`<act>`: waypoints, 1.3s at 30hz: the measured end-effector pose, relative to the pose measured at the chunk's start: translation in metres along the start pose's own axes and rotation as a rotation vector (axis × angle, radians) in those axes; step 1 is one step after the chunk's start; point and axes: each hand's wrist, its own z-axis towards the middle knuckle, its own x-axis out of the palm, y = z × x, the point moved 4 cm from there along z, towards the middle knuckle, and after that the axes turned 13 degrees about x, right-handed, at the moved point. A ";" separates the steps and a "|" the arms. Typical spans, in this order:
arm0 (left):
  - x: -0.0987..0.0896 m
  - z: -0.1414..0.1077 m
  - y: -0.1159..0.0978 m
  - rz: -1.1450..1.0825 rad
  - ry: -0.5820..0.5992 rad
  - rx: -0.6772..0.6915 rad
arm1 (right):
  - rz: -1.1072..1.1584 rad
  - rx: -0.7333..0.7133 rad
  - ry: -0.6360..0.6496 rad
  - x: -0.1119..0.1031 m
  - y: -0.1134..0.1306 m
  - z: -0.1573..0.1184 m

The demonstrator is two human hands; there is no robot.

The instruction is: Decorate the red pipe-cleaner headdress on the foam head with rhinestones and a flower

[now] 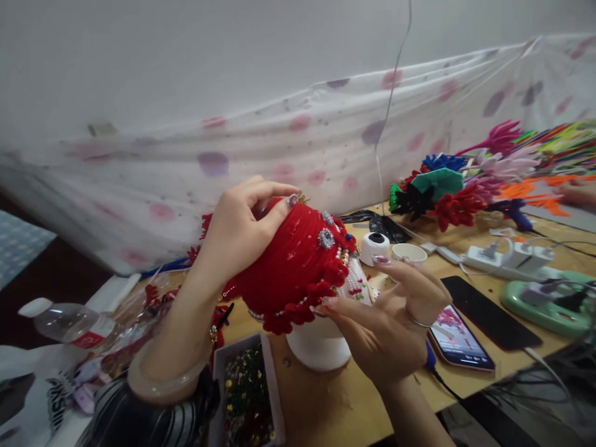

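Observation:
A domed red headpiece [284, 261] sits on a white stand [318, 344]. Silvery flower ornaments [326, 238], white bead strings and red flower trim [321, 295] decorate its right side and lower edge. My left hand [246, 217] curves over its top left, thumb and index tips close together by a small gold piece [302, 198]. My right hand [395, 316] is at the lower right edge. Its thumb and index tips come together at the trim, while another finger lifts away. Anything smaller between those tips is too small to make out.
A box of beads and sequins [249, 391] stands in front. A plastic bottle [74, 323] lies left. Two phones [459, 338], a power strip [507, 257] and cables occupy the right, beyond them colourful fuzzy flowers [460, 205]. Another person's hand [580, 194] shows at the right edge.

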 end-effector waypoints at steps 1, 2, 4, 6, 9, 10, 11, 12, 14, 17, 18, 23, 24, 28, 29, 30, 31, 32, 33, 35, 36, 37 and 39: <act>0.000 0.000 0.000 -0.004 0.000 -0.004 | -0.005 -0.007 -0.003 0.000 0.000 0.000; 0.000 0.000 0.000 -0.010 -0.001 -0.006 | -0.009 -0.017 -0.010 0.000 0.001 0.000; 0.001 0.001 0.001 -0.020 -0.001 -0.006 | -0.015 -0.024 -0.028 0.001 0.001 -0.002; 0.001 0.001 0.001 -0.027 0.001 -0.006 | -0.021 -0.018 -0.055 0.001 0.002 -0.003; 0.000 0.000 0.002 -0.027 0.004 -0.015 | -0.020 0.002 -0.071 0.002 0.003 -0.005; 0.000 -0.001 0.002 -0.025 0.005 -0.016 | -0.018 0.003 -0.073 0.003 0.004 -0.005; 0.000 -0.001 0.002 -0.024 0.004 -0.013 | -0.016 0.004 -0.072 0.003 0.004 -0.005; 0.000 -0.001 0.002 -0.022 0.002 -0.009 | -0.013 0.008 -0.072 0.004 0.004 -0.005; 0.000 -0.002 0.002 -0.024 -0.001 -0.003 | 0.001 0.010 -0.079 0.004 0.004 -0.006; 0.000 -0.002 0.003 -0.034 -0.003 -0.002 | 0.009 -0.008 -0.101 0.004 0.003 -0.009; 0.000 -0.002 0.003 -0.036 -0.003 -0.002 | -0.001 -0.012 -0.103 0.004 0.002 -0.010; -0.001 -0.002 0.004 -0.033 0.000 -0.007 | -0.077 0.024 -0.100 0.003 -0.001 -0.016; -0.001 -0.002 0.004 -0.034 0.001 -0.007 | -0.081 0.028 -0.096 0.003 -0.002 -0.017; 0.000 -0.003 0.004 -0.034 0.002 -0.009 | -0.028 0.050 -0.093 0.003 -0.003 -0.018; -0.001 -0.003 0.004 -0.033 0.002 -0.011 | -0.017 0.057 -0.094 0.004 -0.003 -0.019; -0.001 -0.003 0.004 -0.031 0.001 -0.012 | -0.008 0.060 -0.097 0.004 -0.004 -0.019; -0.001 -0.003 0.004 -0.029 0.001 -0.013 | -0.002 0.057 -0.102 0.004 -0.004 -0.019; -0.001 -0.002 0.003 -0.028 0.002 -0.014 | 0.001 0.052 -0.105 0.005 -0.005 -0.019; -0.001 -0.002 0.003 -0.028 0.003 -0.013 | 0.005 0.045 -0.109 0.005 -0.005 -0.018; -0.001 -0.002 0.002 -0.030 0.005 -0.017 | 0.005 0.031 -0.101 0.005 -0.004 -0.017; -0.001 -0.002 0.002 -0.031 0.004 -0.020 | 0.000 0.031 -0.094 0.005 -0.003 -0.017; -0.001 -0.003 0.002 -0.032 0.003 -0.023 | -0.008 0.033 -0.086 0.005 -0.002 -0.016; -0.001 -0.003 0.003 -0.031 0.000 -0.025 | -0.026 0.042 -0.072 0.006 -0.001 -0.015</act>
